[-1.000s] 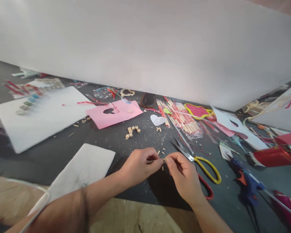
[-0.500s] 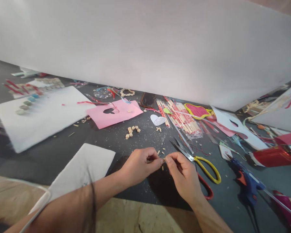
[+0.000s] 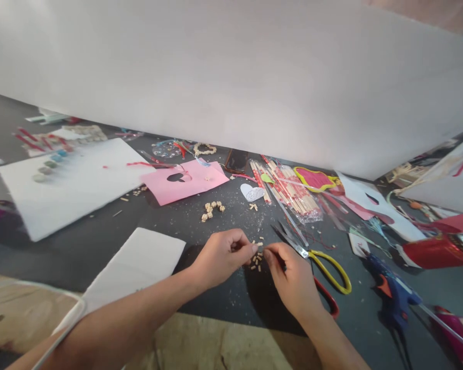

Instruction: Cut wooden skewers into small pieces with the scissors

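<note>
Short wooden stick pieces (image 3: 255, 259) lie scattered on the black worktop (image 3: 219, 308), just right of lower centre of the frame, between the two hands. The left hand (image 3: 219, 261) has thumb and forefinger brought close together; whether a piece is gripped cannot be told. The right hand (image 3: 293, 277) is likewise narrowed at the fingertips (contents, if any, hidden). Scissors (image 3: 303, 252) with yellow and red handles lie beside the right hand, blades apart. Small wooden clusters (image 3: 208, 208) sit near centre; a blue glue gun (image 3: 399, 297) occupies the lower right.
</note>
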{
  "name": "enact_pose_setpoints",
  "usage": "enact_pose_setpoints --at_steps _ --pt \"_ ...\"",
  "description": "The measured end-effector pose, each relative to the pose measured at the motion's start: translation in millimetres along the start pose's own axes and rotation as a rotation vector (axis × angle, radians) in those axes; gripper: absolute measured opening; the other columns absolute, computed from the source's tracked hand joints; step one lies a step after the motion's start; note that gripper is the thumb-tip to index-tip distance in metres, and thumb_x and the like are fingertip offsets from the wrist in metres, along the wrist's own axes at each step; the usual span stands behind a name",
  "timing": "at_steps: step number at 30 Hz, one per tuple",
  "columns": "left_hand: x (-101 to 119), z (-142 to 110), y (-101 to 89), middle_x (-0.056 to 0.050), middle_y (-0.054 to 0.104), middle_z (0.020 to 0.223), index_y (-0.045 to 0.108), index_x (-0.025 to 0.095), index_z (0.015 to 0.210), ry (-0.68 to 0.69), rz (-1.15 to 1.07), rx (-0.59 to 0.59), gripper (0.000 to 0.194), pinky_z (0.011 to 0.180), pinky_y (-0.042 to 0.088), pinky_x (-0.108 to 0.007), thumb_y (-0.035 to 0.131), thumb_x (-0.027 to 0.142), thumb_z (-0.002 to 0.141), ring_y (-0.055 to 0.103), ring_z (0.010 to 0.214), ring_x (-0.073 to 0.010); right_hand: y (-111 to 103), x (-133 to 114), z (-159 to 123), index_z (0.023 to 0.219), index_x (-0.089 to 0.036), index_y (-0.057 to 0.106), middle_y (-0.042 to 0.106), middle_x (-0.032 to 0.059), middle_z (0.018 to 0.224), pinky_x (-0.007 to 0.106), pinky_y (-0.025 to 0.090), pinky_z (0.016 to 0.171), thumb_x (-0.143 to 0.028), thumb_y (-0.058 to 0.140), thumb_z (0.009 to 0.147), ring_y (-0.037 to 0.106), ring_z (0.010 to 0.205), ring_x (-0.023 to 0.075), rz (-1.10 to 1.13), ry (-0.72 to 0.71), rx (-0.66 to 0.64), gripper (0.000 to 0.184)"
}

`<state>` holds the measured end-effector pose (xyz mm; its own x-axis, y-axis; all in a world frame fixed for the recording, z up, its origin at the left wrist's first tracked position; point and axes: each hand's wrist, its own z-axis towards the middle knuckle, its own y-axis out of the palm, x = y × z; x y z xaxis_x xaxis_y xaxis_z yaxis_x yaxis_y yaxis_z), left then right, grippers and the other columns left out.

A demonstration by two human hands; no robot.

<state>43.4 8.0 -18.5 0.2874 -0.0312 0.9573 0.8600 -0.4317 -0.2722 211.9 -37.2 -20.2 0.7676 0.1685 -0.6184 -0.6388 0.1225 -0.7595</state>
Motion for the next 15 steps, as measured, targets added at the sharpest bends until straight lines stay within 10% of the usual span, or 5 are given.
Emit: enact_pose_setpoints --at_steps 15 --pt "7.1 -0.5 -4.5 0.003 0.057 0.055 0.054 0.015 0.061 0.031 -0.100 0.031 0.027 0.047 0.031 -0.018 0.051 0.036 0.077 0.042 0.047 -0.0066 5.7 5.6 2.4 0.092 -0.020 0.061 0.067 0.0044 0.086 0.028 0.046 0.071 -0.026 0.042 0.087 0.062 0.079 0.0170 -0.041 0.022 -0.022 0.021"
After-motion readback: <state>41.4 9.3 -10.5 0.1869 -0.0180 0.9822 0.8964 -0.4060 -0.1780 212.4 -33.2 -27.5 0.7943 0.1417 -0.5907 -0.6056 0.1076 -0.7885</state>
